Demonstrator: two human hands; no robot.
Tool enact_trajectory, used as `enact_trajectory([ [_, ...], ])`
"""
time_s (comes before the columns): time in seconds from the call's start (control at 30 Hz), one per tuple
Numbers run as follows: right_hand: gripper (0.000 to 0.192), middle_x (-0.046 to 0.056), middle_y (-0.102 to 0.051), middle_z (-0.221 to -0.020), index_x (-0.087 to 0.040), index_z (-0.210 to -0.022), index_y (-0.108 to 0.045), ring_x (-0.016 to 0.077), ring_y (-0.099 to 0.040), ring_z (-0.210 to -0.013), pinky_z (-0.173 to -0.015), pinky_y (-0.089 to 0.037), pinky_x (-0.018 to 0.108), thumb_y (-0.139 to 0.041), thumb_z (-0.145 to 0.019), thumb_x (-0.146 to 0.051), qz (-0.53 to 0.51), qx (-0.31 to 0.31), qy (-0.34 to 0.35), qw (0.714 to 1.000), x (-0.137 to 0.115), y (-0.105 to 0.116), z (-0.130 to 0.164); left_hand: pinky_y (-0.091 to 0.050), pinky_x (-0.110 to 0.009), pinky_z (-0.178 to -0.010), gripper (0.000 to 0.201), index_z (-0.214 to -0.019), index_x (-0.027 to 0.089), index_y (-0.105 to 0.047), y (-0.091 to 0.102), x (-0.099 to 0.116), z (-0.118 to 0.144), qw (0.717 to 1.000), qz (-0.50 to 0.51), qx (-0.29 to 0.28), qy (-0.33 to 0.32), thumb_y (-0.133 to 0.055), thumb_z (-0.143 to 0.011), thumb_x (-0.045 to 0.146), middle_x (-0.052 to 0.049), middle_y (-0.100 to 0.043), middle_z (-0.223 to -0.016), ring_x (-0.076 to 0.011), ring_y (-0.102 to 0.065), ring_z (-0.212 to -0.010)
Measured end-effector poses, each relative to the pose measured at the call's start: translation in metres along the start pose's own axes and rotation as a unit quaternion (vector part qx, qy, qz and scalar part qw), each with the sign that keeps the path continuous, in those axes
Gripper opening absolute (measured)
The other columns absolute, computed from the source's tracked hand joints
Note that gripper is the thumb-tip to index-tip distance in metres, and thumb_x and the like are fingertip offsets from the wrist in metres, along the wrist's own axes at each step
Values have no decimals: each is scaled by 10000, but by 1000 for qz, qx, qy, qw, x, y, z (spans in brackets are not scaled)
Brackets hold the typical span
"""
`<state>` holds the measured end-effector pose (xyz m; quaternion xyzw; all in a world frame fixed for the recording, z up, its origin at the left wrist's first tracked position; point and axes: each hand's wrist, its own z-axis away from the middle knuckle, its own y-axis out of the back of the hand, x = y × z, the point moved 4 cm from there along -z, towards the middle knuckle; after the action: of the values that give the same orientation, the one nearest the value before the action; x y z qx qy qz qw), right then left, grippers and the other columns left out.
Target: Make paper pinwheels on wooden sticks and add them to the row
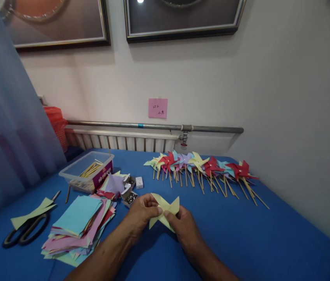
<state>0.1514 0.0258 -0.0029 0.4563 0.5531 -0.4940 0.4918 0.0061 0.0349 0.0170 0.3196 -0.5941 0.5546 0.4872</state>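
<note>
A: What surface is being worked on, and what room is being shown?

B: A blue table [241,234] is being used, pushed against a pale wall. A radiator [124,142] and a grey pipe [153,127] are being seen behind it, a pink note [158,108] is being displayed on the wall, and a blue curtain [4,117] is being hung at the left.

A: Where is open room being left?

B: Bare cloth is being left to the right of the hands, up to the table's right edge. The far side is being taken up by a row of finished pinwheels [206,168].

A: What is being kept in containers?

B: Thin wooden sticks are being kept in a clear plastic tub [87,169]; shiny pins are being kept in small open boxes [130,193]. Beside them a stack of coloured paper [78,226] and black scissors [26,230] are being left lying.

A: And the hands?

B: A yellow folded paper [165,208] is being pinched over the table's near middle, by the left hand [143,214] and the right hand [182,226], fingers being closed on its centre.
</note>
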Motion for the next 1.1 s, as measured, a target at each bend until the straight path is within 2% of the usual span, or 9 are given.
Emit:
enact_trajectory([
  [0.2,449,63,-768,-782,-154,-944,-780,244,-663,-719,-654,-505,325,-788,-722,-544,23,6,-14,1000,3,1,0,-505,-253,-628,417,-886,120,-742,2,-3,-4,1000,20,-1,-16,-890,-507,210,-66,-771,-768,-164,-674,-633],
  [0.33,401,41,-744,-739,-168,-892,-767,218,-631,-673,-618,-470,303,-782,-727,-533,31,5,-17,999,6,0,0,-489,-242,-595,445,-886,128,-741,3,-7,-7,999,17,24,-16,-879,-467,190,-45,-754,-733,-152,-649,-606],
  [0.53,365,29,-733,-725,-164,-868,-767,209,-621,-668,-632,-465,301,-801,-713,-493,22,0,-32,999,-5,-5,4,-483,-238,-577,427,-868,134,-735,0,-6,-4,999,16,35,-17,-871,-465,164,-31,-746,-711,-141,-634,-583],
  [0.7,360,20,-711,-687,-166,-834,-760,202,-600,-645,-603,-452,297,-798,-690,-494,40,35,-32,998,2,0,2,-471,-234,-562,418,-893,139,-731,2,-9,-6,999,2,37,-16,-865,-500,188,-26,-745,-721,-130,-624,-563],
  [0.9,419,44,-754,-763,-160,-897,-780,213,-625,-675,-638,-484,311,-815,-689,-522,25,27,-20,999,11,2,-2,-460,-229,-576,384,-870,136,-736,3,-9,-7,999,1,28,-28,-880,-522,208,-29,-745,-721,-130,-625,-574],
  [1.1,483,66,-783,-804,-161,-965,-795,234,-651,-689,-627,-493,320,-807,-693,-560,15,31,-15,999,10,5,-4,-460,-256,-616,407,-830,141,-720,-6,5,1,1000,-13,3,-5,-924,-514,295,-41,-728,-713,-153,-630,-604],
])
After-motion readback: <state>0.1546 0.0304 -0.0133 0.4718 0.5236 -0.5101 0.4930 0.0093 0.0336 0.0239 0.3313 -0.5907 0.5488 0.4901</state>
